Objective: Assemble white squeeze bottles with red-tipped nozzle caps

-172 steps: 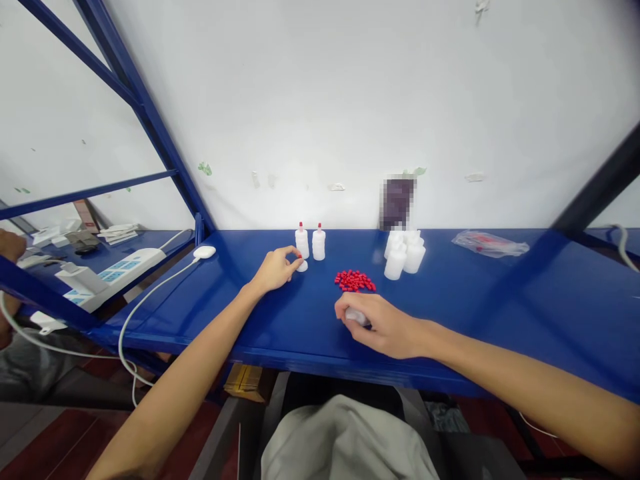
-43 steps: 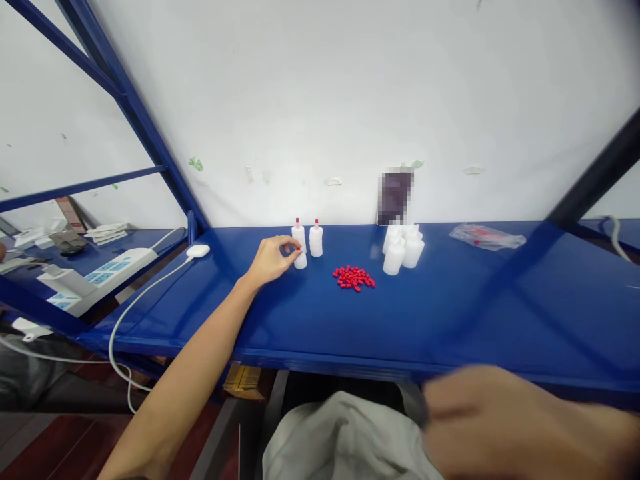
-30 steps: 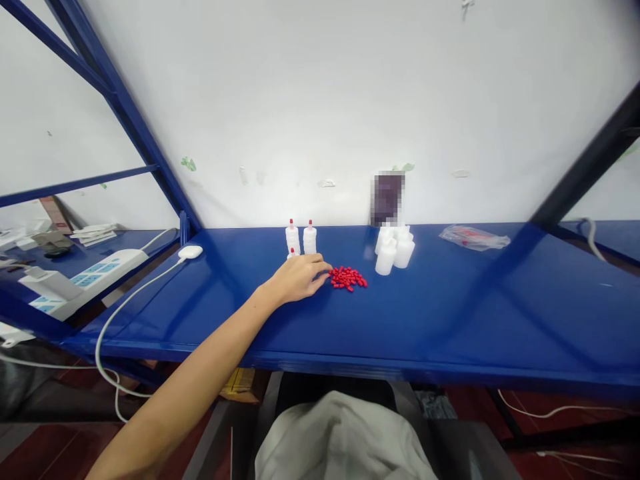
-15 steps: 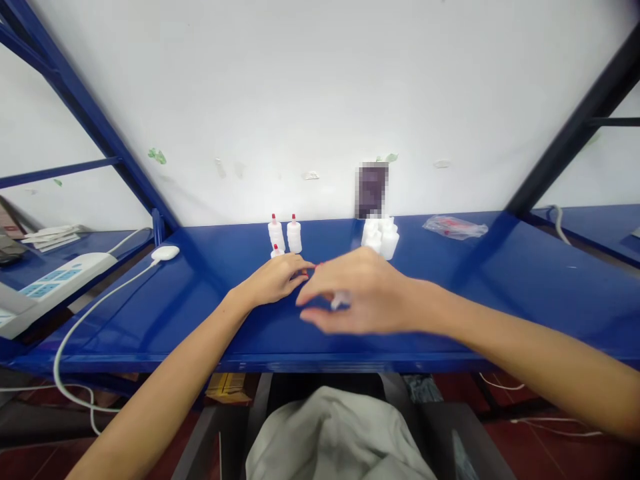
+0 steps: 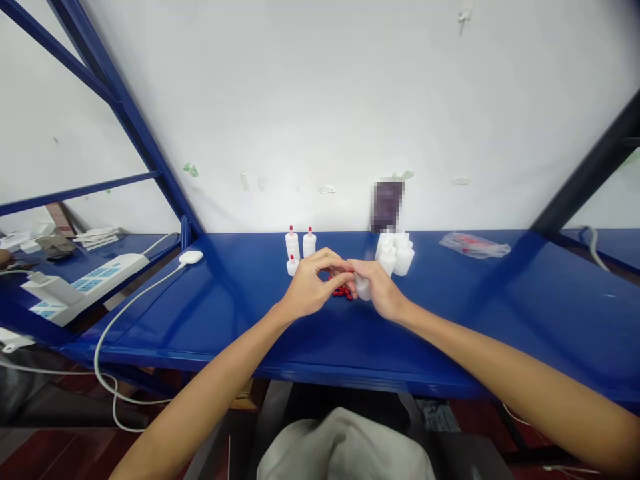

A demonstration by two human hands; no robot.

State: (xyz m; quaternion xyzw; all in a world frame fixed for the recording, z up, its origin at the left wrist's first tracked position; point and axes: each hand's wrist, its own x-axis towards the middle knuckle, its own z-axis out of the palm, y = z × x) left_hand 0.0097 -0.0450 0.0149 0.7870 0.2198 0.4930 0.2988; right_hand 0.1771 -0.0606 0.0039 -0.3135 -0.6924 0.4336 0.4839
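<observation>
My right hand (image 5: pixel 376 285) is closed around a small white bottle (image 5: pixel 363 289), tilted toward the left. The fingertips of my left hand (image 5: pixel 316 283) are pinched together at the bottle's tip, where a bit of red shows; what they hold is mostly hidden. Small red caps (image 5: pixel 343 292) lie in a pile on the blue table, just beneath and between both hands. Behind my left hand stand white bottles with red tips (image 5: pixel 309 241), three of them visible. Several white bottles without red tips (image 5: pixel 403 259) stand grouped behind my right hand.
A clear plastic bag (image 5: pixel 474 245) with red pieces lies at the back right of the blue table (image 5: pixel 500 313). At the left are a white cable with its puck (image 5: pixel 191 257) and a power strip (image 5: pixel 107 277). Blue posts frame both sides.
The view has shifted, with things appearing further right. My right hand has drawn back from over the table middle and now holds the bottle upright-to-tilted against my left fingertips. The red caps have come into view.
</observation>
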